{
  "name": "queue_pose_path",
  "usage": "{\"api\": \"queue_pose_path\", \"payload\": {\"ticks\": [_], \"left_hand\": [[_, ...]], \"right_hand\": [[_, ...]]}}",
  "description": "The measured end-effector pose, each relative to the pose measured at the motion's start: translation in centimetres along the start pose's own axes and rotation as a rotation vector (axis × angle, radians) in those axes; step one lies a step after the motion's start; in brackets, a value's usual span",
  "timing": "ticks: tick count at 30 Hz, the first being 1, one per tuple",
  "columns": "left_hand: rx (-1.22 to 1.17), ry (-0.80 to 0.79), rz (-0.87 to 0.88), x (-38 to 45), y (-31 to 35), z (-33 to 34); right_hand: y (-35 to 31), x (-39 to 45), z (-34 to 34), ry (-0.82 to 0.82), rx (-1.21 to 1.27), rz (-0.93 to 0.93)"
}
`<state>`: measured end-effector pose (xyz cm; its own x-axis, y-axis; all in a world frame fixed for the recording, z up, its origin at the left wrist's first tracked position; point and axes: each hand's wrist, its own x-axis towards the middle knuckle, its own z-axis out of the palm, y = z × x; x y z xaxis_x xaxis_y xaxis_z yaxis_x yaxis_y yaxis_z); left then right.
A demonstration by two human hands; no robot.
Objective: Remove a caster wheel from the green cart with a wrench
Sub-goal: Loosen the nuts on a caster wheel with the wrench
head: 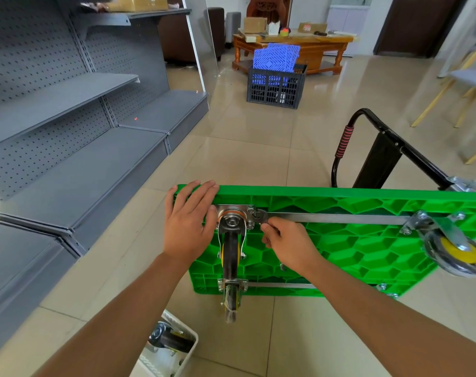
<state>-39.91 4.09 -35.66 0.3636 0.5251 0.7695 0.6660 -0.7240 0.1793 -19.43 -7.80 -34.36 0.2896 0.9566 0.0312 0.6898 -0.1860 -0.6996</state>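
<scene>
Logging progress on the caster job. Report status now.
Left hand flat on green cart edge, steadying. Right hand grips wrench set on a mounting-plate bolt of the caster wheel. Caster still attached. Nothing blocking.

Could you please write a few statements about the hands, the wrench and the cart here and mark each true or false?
1. The green cart is turned so its wheels and ribbed underside face the camera. True.
2. The right hand grips a wrench set on a bolt of the wheel plate. True.
3. The left hand holds a screwdriver. False: it lies flat on the cart's corner, holding nothing.
4. The white tray on the floor is empty. False: a spare wheel lies in it.
5. The black crate holds red boxes. False: blue panels.
</scene>
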Motion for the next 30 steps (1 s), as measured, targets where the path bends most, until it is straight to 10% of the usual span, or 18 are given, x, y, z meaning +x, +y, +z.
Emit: {"api": "queue_pose_path", "payload": {"ticks": [13, 22, 30], "left_hand": [[0.013, -0.002, 0.013, 0.0, -0.1, -0.1], [0.004, -0.004, 0.013, 0.0, -0.1, 0.0], [0.003, -0.008, 0.016, 0.0, -0.1, -0.1]], "right_hand": [[-1.1, 1.1, 2.0, 0.040, 0.180, 0.028], [-1.6, 1.3, -1.5, 0.243, -0.634, -0.279], [-0.1, 0.6, -1.4, 0.063, -0.319, -0.158]]}}
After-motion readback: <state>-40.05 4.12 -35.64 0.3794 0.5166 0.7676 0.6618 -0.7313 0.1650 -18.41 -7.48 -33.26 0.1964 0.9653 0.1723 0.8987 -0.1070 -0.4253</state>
